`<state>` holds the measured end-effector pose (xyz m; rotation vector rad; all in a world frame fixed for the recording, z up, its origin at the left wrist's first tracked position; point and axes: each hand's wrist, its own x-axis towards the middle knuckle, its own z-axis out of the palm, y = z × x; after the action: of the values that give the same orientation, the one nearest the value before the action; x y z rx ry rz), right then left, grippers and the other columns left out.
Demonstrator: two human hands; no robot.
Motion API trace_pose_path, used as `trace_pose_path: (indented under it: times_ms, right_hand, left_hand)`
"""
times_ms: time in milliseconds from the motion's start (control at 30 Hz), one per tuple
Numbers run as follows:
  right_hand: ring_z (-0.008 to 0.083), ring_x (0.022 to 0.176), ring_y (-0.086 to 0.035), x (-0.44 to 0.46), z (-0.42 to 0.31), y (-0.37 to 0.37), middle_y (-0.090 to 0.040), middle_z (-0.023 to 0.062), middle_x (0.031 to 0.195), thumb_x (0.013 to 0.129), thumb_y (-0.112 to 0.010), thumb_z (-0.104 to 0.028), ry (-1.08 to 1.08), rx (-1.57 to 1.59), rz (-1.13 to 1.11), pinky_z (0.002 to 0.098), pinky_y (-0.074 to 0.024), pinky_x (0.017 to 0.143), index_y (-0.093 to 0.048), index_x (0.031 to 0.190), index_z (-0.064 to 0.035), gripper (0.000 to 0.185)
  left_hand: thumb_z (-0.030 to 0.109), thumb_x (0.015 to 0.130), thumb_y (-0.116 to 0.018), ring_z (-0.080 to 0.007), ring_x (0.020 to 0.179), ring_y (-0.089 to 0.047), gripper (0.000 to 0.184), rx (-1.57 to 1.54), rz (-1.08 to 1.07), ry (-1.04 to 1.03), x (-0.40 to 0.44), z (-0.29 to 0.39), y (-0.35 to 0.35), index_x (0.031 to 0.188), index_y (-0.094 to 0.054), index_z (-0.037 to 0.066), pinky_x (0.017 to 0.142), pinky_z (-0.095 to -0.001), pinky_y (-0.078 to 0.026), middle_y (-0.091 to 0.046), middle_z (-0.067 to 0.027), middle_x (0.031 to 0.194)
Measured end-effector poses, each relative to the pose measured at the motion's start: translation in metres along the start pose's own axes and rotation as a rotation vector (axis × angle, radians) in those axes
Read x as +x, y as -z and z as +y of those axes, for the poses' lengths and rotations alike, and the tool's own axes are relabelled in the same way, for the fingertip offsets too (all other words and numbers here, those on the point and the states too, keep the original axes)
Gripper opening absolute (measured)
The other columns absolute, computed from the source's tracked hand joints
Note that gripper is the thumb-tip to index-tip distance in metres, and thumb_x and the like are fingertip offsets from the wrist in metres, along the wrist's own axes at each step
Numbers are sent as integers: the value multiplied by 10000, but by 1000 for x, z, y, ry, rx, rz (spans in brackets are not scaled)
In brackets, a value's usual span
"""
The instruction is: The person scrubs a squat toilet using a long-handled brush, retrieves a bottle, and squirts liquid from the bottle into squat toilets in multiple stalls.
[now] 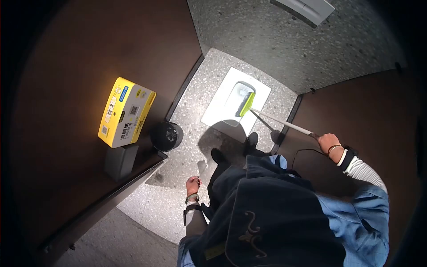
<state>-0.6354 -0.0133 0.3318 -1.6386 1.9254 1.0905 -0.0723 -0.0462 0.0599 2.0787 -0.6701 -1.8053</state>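
My right hand (328,143) is wrapped round the end of a long pale handle. The handle (284,122) slants down to a green brush head (247,104) with dark bristles, which lies over the right side of the basin in a white squat toilet (217,108). At the lower middle, my left hand (193,184) hangs beside my body with its fingers curled; whether it holds anything is too small to tell.
A yellow and white dispenser (126,113) hangs on the brown left partition, above a grey box (121,162). A black bin (164,136) stands on the speckled floor. A white fixture (307,10) is on the back wall. Brown partition on the right.
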Motion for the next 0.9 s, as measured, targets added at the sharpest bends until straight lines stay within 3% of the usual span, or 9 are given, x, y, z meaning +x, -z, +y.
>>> trace_pose_path:
  times_ms: [100,233,300,400,500,700,767,800,900]
  right_hand:
    - [298,783,-618,-9,-13,28,-629,159,808,784,-472,-106,78,8,-24,368,-504,685,-629,868,-63,183]
    - [299,781,-616,42,-30,0,-624,170,819,759,-502,-107,92,97,-33,385,-502,687,-641,826,-70,159]
    - [299,793,-614,69,-21,-22,-624,166,832,761,-514,-126,-111,144,94,381,-500,694,-637,821,-54,155]
    - [271,845,-610,70,8,-34,-627,134,891,816,-452,-152,-247,218,-8,370,-494,730,-628,891,-64,210]
    - [282,811,-610,65,22,-56,-628,133,857,826,-451,-170,-208,200,113,377,-494,717,-625,893,-63,215]
    - [251,698,-628,36,50,-7,-633,122,765,783,-478,-135,-95,-102,156,352,-512,618,-637,791,-51,180]
    - [231,660,-624,36,55,5,-623,110,727,779,-479,-131,-24,-277,338,338,-507,565,-636,889,-88,197]
    - [209,620,-616,54,76,-7,-609,96,712,785,-463,-137,40,-388,308,320,-490,507,-575,1084,-175,321]
    - [217,634,-623,80,94,21,-617,117,752,769,-485,-131,-39,-381,414,311,-493,517,-636,945,-139,232]
  left_hand:
    - [159,854,-508,-119,544,-550,138,-6,11,-41,-7,13,1,857,-542,25,457,-212,-398,-587,-56,699]
    - [158,848,-513,-133,551,-556,142,-91,25,-82,-20,2,2,874,-540,22,460,-215,-403,-589,-61,703]
    - [141,846,-509,-148,552,-564,129,-81,-14,-24,-11,-30,9,882,-538,20,449,-226,-407,-588,-68,702]
    - [135,830,-529,-194,581,-595,183,60,5,205,-25,-40,7,932,-532,-16,428,-249,-417,-609,-127,757]
    - [150,833,-529,-206,590,-601,204,95,-13,258,-27,-45,6,935,-524,-28,433,-253,-424,-611,-131,766]
    - [161,851,-514,-153,568,-583,129,-46,-5,72,-13,-30,8,882,-535,37,428,-233,-403,-596,-70,706]
    - [160,850,-517,-137,553,-572,125,-44,12,53,-13,-20,4,867,-541,39,435,-226,-402,-591,-59,697]
    - [160,848,-520,-135,555,-571,125,-58,25,21,-15,-16,2,862,-543,37,438,-223,-402,-592,-58,698]
    - [156,843,-530,-130,569,-574,125,-97,50,-7,-23,-11,-5,859,-548,33,448,-218,-402,-593,-57,705]
